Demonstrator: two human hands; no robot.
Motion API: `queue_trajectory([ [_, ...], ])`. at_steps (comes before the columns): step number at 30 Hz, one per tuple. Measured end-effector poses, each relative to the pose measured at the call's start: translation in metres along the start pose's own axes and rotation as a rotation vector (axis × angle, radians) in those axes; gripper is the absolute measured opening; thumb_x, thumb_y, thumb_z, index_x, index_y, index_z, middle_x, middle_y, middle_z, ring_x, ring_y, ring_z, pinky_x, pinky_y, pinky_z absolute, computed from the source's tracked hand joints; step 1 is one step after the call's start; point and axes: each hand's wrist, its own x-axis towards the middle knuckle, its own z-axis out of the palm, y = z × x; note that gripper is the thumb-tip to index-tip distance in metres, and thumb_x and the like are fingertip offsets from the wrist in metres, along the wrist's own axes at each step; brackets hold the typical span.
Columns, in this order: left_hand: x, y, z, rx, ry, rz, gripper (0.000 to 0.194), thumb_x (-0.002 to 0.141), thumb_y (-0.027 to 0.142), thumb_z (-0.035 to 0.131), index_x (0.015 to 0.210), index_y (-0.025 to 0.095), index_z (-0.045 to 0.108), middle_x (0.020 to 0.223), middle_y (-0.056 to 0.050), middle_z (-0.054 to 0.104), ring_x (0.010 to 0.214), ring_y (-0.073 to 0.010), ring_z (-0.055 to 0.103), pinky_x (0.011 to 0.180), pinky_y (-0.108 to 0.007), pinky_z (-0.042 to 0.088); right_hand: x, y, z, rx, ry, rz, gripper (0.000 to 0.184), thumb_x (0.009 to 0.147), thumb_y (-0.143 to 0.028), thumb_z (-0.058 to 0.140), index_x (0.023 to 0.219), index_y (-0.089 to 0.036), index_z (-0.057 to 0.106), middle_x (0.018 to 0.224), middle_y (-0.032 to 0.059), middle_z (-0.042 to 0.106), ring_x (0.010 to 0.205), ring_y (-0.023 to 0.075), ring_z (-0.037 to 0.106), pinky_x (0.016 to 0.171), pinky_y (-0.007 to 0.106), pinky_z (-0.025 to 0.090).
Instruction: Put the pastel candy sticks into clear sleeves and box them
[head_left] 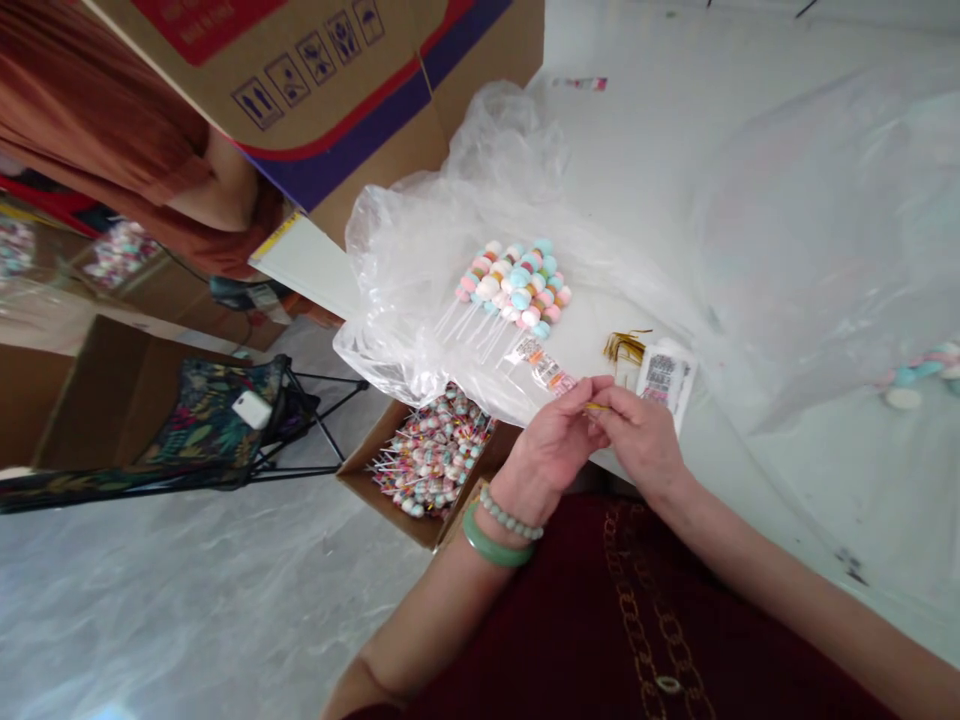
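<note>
My left hand [556,436] and my right hand [642,440] meet at the table's near edge, fingertips pinched together on a thin gold twist tie [598,406]. A small printed cellophane bag [546,368] lies just beyond my left fingers. More gold twist ties [624,347] lie in a bunch behind my hands, next to a stack of printed bags [664,378]. A pile of pastel lollipops on white sticks [514,286] rests on a clear plastic sheet [420,250] further back. My left wrist wears a green bangle and a bead bracelet.
An open cardboard box of wrapped lollipops [431,462] sits on the floor below the table edge. A large cardboard carton [352,90] stands at the back left beside another person's arm [217,190]. A folding stool [217,420] stands left. More plastic sheeting [825,230] covers the right.
</note>
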Motion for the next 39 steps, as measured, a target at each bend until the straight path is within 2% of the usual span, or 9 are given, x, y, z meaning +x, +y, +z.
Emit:
queue_trajectory([
  [4, -0.014, 0.007, -0.009, 0.227, -0.123, 0.091, 0.037, 0.07, 0.03, 0.074, 0.104, 0.017, 0.069, 0.098, -0.008, 0.067, 0.095, -0.0184, 0.06, 0.087, -0.03, 0.044, 0.0, 0.002, -0.012, 0.438, -0.26, 0.344, 0.03, 0.077, -0.049, 0.056, 0.069, -0.02, 0.055, 0.049, -0.0043, 0.043, 0.04, 0.009, 0.032, 0.042, 0.025, 0.029],
  [7, -0.024, 0.017, -0.012, 0.455, -0.096, 0.212, 0.015, 0.073, 0.026, 0.071, 0.084, 0.015, 0.072, 0.108, -0.01, 0.067, 0.11, -0.02, 0.055, 0.095, -0.027, 0.037, -0.005, -0.002, -0.022, 0.348, -0.19, 0.322, 0.026, 0.076, -0.044, 0.061, 0.071, -0.018, 0.06, 0.055, -0.0005, 0.053, 0.048, 0.0112, 0.045, 0.047, 0.025, 0.035],
  [10, -0.028, 0.023, -0.008, 0.602, -0.101, 0.254, 0.021, 0.078, 0.032, 0.066, 0.068, 0.013, 0.068, 0.087, -0.009, 0.069, 0.084, -0.0158, 0.061, 0.081, -0.025, 0.042, -0.004, -0.013, -0.029, 0.131, 0.092, 0.048, 0.019, 0.07, -0.032, 0.067, 0.085, -0.021, 0.064, 0.08, 0.0025, 0.064, 0.07, 0.0148, 0.056, 0.058, 0.026, 0.043],
  [14, -0.023, 0.015, 0.002, 0.559, -0.24, 0.011, 0.036, 0.078, 0.048, 0.061, 0.067, 0.014, 0.064, 0.054, -0.002, 0.057, 0.045, -0.011, 0.05, 0.05, -0.025, 0.037, 0.011, -0.029, -0.023, 0.389, -0.066, 0.081, 0.027, 0.068, -0.031, 0.068, 0.092, -0.022, 0.061, 0.083, 0.0011, 0.065, 0.057, 0.0119, 0.053, 0.049, 0.025, 0.04],
  [18, -0.015, 0.002, 0.003, 0.625, 0.113, 0.251, 0.029, 0.075, 0.043, 0.065, 0.07, 0.015, 0.066, 0.05, 0.003, 0.052, 0.038, -0.0065, 0.038, 0.041, -0.023, 0.027, 0.021, -0.023, -0.015, 0.467, 0.129, 0.052, 0.016, 0.072, -0.031, 0.066, 0.077, -0.018, 0.058, 0.071, 0.0008, 0.061, 0.059, 0.0125, 0.053, 0.054, 0.026, 0.044],
  [22, -0.013, 0.003, -0.012, 0.733, 0.354, 0.511, 0.02, 0.074, 0.034, 0.066, 0.064, 0.017, 0.065, 0.049, 0.004, 0.049, 0.046, -0.0063, 0.039, 0.046, -0.021, 0.028, 0.009, -0.002, -0.029, -0.022, 0.129, -0.161, 0.02, 0.085, -0.033, 0.055, 0.098, -0.02, 0.062, 0.091, 0.0049, 0.064, 0.079, 0.0185, 0.058, 0.072, 0.034, 0.048],
  [26, -0.014, 0.012, -0.025, 0.646, 0.378, 0.425, 0.025, 0.075, 0.033, 0.064, 0.058, 0.016, 0.057, 0.044, 0.005, 0.044, 0.043, -0.0048, 0.031, 0.044, -0.02, 0.023, -0.011, 0.018, -0.045, -0.877, -0.113, -0.56, 0.014, 0.084, -0.014, 0.053, 0.083, -0.019, 0.066, 0.092, 0.0085, 0.062, 0.087, 0.0226, 0.051, 0.078, 0.037, 0.043],
  [29, -0.013, 0.013, -0.025, 0.588, 0.375, 0.348, 0.024, 0.073, 0.033, 0.063, 0.058, 0.016, 0.056, 0.042, 0.006, 0.04, 0.039, -0.0036, 0.026, 0.041, -0.019, 0.017, -0.017, 0.03, -0.045, -1.165, -0.208, -0.666, 0.018, 0.082, -0.007, 0.051, 0.074, -0.017, 0.064, 0.094, 0.0113, 0.062, 0.087, 0.0244, 0.05, 0.073, 0.038, 0.041],
  [39, -0.012, -0.002, -0.012, 0.496, 0.311, 0.158, 0.022, 0.071, 0.032, 0.063, 0.061, 0.015, 0.053, 0.043, 0.006, 0.042, 0.034, -0.0025, 0.023, 0.037, -0.02, 0.011, -0.004, 0.015, -0.035, -0.57, 0.104, -0.474, 0.017, 0.089, -0.021, 0.05, 0.083, -0.021, 0.066, 0.077, 0.0015, 0.068, 0.073, 0.0161, 0.06, 0.069, 0.028, 0.042],
])
